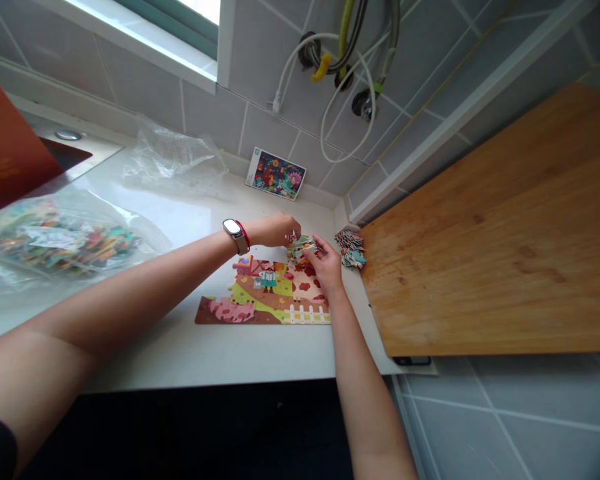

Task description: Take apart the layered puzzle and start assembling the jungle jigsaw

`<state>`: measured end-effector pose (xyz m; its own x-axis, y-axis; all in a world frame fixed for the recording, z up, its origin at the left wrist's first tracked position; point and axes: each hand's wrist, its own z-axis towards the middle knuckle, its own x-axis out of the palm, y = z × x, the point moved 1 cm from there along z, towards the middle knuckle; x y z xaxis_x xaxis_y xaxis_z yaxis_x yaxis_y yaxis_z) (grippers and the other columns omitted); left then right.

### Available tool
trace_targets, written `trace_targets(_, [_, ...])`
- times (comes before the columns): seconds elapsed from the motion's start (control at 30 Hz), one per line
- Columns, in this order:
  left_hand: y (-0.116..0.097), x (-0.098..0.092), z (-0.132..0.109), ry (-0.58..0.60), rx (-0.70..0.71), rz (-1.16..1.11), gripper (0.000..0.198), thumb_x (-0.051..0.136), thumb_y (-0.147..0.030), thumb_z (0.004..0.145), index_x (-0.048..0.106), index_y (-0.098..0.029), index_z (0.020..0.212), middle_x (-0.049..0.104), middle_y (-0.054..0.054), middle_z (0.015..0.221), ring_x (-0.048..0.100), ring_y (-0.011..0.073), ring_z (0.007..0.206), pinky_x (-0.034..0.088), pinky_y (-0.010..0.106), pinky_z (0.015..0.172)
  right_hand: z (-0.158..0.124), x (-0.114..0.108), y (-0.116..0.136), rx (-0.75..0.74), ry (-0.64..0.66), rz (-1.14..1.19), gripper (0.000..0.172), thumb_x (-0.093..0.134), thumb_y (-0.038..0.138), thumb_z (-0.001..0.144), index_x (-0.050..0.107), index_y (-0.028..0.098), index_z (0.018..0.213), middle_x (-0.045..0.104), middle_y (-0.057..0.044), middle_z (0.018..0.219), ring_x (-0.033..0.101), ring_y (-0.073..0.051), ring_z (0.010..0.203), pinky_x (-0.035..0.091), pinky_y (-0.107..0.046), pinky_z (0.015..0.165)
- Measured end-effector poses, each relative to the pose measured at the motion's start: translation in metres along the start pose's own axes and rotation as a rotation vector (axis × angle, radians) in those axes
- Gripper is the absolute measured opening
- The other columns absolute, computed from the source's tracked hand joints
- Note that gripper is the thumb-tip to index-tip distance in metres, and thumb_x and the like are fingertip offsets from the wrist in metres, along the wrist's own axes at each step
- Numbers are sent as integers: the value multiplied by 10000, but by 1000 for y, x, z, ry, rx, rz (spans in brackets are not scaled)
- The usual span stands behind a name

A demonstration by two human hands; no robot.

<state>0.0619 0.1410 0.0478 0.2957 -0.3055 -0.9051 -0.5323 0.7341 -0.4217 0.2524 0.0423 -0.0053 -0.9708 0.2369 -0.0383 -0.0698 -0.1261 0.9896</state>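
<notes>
Okay, that puzzle (267, 301) is rocking greens and browns, its cow (307, 288) sporting reddish-brown blotches on cream. The watch strap (242, 246) is going beige, the bracelet (245, 235) is popping red, and the tiles (143, 87) are showing pale lines on grey.

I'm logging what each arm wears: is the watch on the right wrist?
No, the watch sits at the wrist of the left hand, beside a thin red band.

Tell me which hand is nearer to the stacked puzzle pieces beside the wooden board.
Right. The right hand is just left of the stacked puzzle pieces in the picture; the left hand is farther left, beyond the right hand.
</notes>
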Motion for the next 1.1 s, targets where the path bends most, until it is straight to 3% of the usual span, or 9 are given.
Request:
trace_targets(0.2, [-8, -3, -5, 129, 6, 19, 503, 767, -117, 739, 710, -228, 1226, 791, 57, 1100, 713, 208, 922, 465, 249, 741, -1, -1, 0, 33, 123, -52, 597, 919, 403, 675, 736, 216, 1212, 780, -52, 1153, 718, -202, 1014, 574, -346, 979])
trace_targets(0.4, [-14, -2, -9, 116, -7, 10, 412, 753, -184, 783, 713, -243, 1189, 791, 58, 1079, 711, 205, 878, 443, 247, 687, -5, -1, 8, -3, 187, -113, 515, 914, 403, 681, 728, 229, 1129, 778, -42, 1068, 720, -196, 945, 591, -315, 892])
trace_targets(0.57, [-17, -4, -11, 192, -7, 25, 411, 752, -155, 769, 721, -241, 1170, 795, 57, 1072, 708, 196, 880, 438, 237, 682, -5, -4, 7, 5, 243, -217, 595, 894, 422, 694, 697, 214, 1215, 766, -63, 1132, 731, -231, 975, 596, -354, 897])
trace_targets(0.8, [-10, -12, -11, 114, 109, -102, 628, 684, -17, 772, 620, -253, 1350, 803, 1, 1067, 707, 153, 831, 437, 233, 686, -3, -5, 4, 23, 229, -277, 681, 907, 415, 672, 688, 203, 1281, 755, -79, 1220, 722, -265, 1062, 571, -389, 971])
trace_targets(0.9, [-6, -11, -9, 72, 144, -107, 529, 673, -22, 772, 700, -272, 1237, 803, -10, 1040, 710, 146, 826, 438, 227, 689, -3, -5, 3, 44, 235, -238, 676, 905, 428, 672, 686, 209, 1273, 767, -71, 1186, 726, -257, 1034, 580, -384, 946])
trace_targets(0.97, [-3, -9, -8, 41, 143, -94, 381, 656, -26, 769, 768, -254, 1054, 801, -9, 952, 706, 150, 806, 438, 229, 687, -3, -6, 3, 66, 235, -228, 685, 902, 433, 677, 676, 211, 1284, 777, -67, 1142, 731, -246, 987, 587, -375, 908])
trace_targets(1.03, [0, -7, -7, 32, 136, -72, 277, 630, -22, 765, 781, -228, 871, 781, -4, 831, 691, 154, 751, 433, 236, 672, -3, -6, 3, 84, 231, -226, 682, 900, 432, 683, 669, 211, 1286, 782, -62, 1104, 732, -237, 947, 587, -362, 877])
trace_targets(1.1, [0, -6, -7, 23, 130, -70, 244, 627, -23, 761, 768, -215, 814, 767, -1, 790, 683, 154, 727, 428, 239, 662, -3, -6, 3, 94, 229, -213, 653, 896, 430, 688, 669, 209, 1259, 783, -60, 1081, 730, -231, 929, 584, -352, 860])
